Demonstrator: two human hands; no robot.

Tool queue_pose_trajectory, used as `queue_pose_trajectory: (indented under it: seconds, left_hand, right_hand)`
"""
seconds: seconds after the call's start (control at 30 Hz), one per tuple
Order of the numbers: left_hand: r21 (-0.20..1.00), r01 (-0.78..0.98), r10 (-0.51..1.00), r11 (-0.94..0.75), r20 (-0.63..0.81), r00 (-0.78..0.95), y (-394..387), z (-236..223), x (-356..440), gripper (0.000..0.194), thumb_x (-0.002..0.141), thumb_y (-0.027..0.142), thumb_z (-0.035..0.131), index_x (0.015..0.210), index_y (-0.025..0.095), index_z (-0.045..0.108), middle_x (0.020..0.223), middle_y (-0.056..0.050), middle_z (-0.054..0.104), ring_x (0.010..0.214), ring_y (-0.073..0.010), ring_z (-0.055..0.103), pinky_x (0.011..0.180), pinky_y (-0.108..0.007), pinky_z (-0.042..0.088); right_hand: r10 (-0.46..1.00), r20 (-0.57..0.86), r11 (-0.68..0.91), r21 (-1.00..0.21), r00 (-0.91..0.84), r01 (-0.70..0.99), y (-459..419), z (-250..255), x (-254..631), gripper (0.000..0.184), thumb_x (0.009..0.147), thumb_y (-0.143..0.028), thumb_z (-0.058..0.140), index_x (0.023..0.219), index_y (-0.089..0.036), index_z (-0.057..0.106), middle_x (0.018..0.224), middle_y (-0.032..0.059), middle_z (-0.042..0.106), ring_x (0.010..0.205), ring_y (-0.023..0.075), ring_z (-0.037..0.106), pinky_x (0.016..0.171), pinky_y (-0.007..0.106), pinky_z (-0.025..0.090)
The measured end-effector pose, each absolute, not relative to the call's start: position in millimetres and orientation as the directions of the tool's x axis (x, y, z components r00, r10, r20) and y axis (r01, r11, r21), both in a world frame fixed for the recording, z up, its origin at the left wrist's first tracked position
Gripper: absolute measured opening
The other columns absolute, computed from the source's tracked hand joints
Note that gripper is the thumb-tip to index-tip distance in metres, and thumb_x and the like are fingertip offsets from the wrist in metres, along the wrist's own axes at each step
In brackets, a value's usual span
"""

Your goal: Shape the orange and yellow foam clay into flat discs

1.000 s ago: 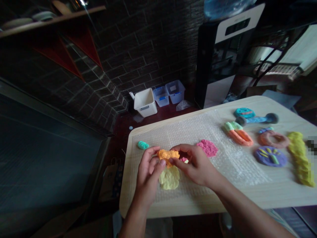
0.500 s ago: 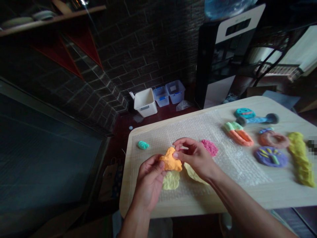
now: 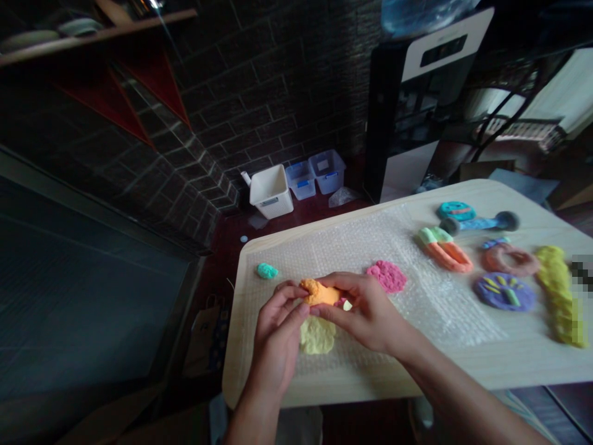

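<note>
A lump of orange modelling clay [image 3: 324, 295] is held above the table between both hands. My left hand [image 3: 281, 321] pinches its left end with thumb and fingers. My right hand [image 3: 365, 309] grips its right side, thumb below and fingers on top. Underneath lies a flattened pale yellow clay piece [image 3: 317, 335] on a sheet of bubble wrap [image 3: 287, 254]. A pink clay piece [image 3: 388, 276] rests just beyond my right hand, and a small teal clay lump [image 3: 267, 271] sits to the far left.
Several shaped clay pieces lie to the right: an orange-and-green loop [image 3: 445, 250], a purple disc [image 3: 504, 292], a brownish ring [image 3: 512, 258], a long yellow strip [image 3: 560, 296]. A blue dumbbell-shaped piece [image 3: 480, 223] and a teal disc [image 3: 456, 211] are behind. Bins [image 3: 272, 191] stand on the floor.
The orange clay has gone from a flat, lobed shape facing me to a folded, thicker roll. My right hand has shifted from its upper edge to grip around its right side.
</note>
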State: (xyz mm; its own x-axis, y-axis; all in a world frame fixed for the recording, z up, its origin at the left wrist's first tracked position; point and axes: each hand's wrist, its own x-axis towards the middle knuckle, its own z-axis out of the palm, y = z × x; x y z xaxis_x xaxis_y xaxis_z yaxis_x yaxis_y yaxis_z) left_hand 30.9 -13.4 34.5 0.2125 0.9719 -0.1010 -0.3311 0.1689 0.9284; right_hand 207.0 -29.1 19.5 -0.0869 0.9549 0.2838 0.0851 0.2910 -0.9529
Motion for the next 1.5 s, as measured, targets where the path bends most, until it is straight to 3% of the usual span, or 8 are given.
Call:
queue_pose_trajectory:
  seconds: [0.13,0.37,0.57,0.77,0.97,1.13,1.2,1.5]
  left_hand:
    - [0.979,-0.183,0.960,0.095,-0.041,0.278,-10.7,36.1,23.9,0.051,0.082,0.026,0.090,0.130,0.027,0.075,0.129,-0.010,0.074,0.113,-0.0239,0.073,0.097,-0.033,0.060]
    - [0.966,0.222,0.971,-0.135,0.085,0.224,-6.6,28.1,21.5,0.024,0.095,0.033,0.077,0.113,0.019,0.081,0.114,-0.013,0.079,0.102,-0.0264,0.077,0.091,-0.033,0.061]
    - [0.959,0.248,0.979,-0.134,0.089,0.185,-4.8,23.7,24.1,0.021,0.093,0.034,0.079,0.106,0.018,0.079,0.106,-0.013,0.081,0.095,-0.0263,0.077,0.083,-0.031,0.061]
    - [1.000,0.017,0.999,0.011,-0.012,0.049,-11.5,21.4,39.9,0.027,0.094,0.041,0.078,0.099,0.015,0.080,0.094,-0.010,0.081,0.084,-0.0216,0.077,0.077,-0.028,0.060]
    - [0.905,-0.409,0.978,0.118,-0.178,-0.111,-14.6,15.2,48.4,0.024,0.078,0.033,0.091,0.093,0.016,0.082,0.098,-0.008,0.082,0.091,-0.0183,0.076,0.080,-0.024,0.059]
    - [0.860,-0.487,0.983,0.149,-0.183,-0.022,-11.6,19.5,43.4,0.021,0.072,0.024,0.093,0.088,0.016,0.082,0.094,-0.007,0.080,0.085,-0.0163,0.075,0.076,-0.023,0.060]
    - [0.862,-0.475,0.982,0.177,-0.184,0.033,-10.4,21.6,41.0,0.022,0.072,0.021,0.092,0.091,0.016,0.083,0.094,-0.007,0.081,0.083,-0.0168,0.075,0.074,-0.023,0.060]
    - [0.746,-0.558,0.919,0.363,-0.387,0.080,-13.1,21.6,39.4,0.033,0.073,0.040,0.091,0.090,0.013,0.082,0.096,-0.011,0.080,0.084,-0.0203,0.074,0.076,-0.031,0.061]
  right_hand:
    - [0.944,0.281,0.314,-0.923,-0.171,0.221,-30.4,28.0,214.8,0.011,0.097,-0.024,0.071,0.100,-0.017,0.079,0.092,0.0060,0.079,0.076,0.0169,0.068,0.069,0.028,0.051]
    - [0.984,0.172,0.176,-0.940,-0.036,0.292,-27.0,16.6,204.5,0.013,0.093,-0.030,0.077,0.097,-0.017,0.077,0.082,0.0043,0.079,0.067,0.0168,0.069,0.059,0.026,0.051]
    - [0.942,0.288,0.214,-0.912,0.173,0.350,-28.8,2.3,194.6,0.017,0.093,-0.031,0.080,0.105,-0.019,0.082,0.090,0.0080,0.086,0.070,0.0214,0.080,0.062,0.028,0.063]
    - [0.764,0.615,0.404,-0.691,0.195,0.600,-37.8,-8.1,170.8,0.038,0.106,-0.017,0.058,0.143,-0.015,0.068,0.118,0.0164,0.084,0.092,0.0253,0.085,0.079,0.033,0.070]
    - [0.762,0.629,0.505,-0.726,0.154,0.468,-43.5,0.1,150.8,0.048,0.107,-0.014,0.052,0.155,-0.016,0.058,0.148,0.0183,0.069,0.137,0.0299,0.068,0.112,0.047,0.060]
    - [0.822,0.502,0.469,-0.865,0.271,0.179,-34.6,5.4,160.9,0.020,0.098,-0.023,0.076,0.117,-0.023,0.082,0.121,0.0113,0.082,0.114,0.0265,0.079,0.099,0.040,0.066]
    - [0.830,0.495,0.468,-0.869,0.257,0.161,-31.6,6.3,167.9,0.034,0.093,-0.031,0.084,0.125,-0.024,0.078,0.121,0.0117,0.081,0.109,0.0265,0.079,0.093,0.040,0.066]
    - [0.776,0.630,0.544,-0.668,-0.002,0.508,-35.5,-8.2,178.8,0.038,0.104,-0.020,0.064,0.142,-0.017,0.065,0.115,0.0143,0.084,0.092,0.0247,0.083,0.079,0.033,0.068]
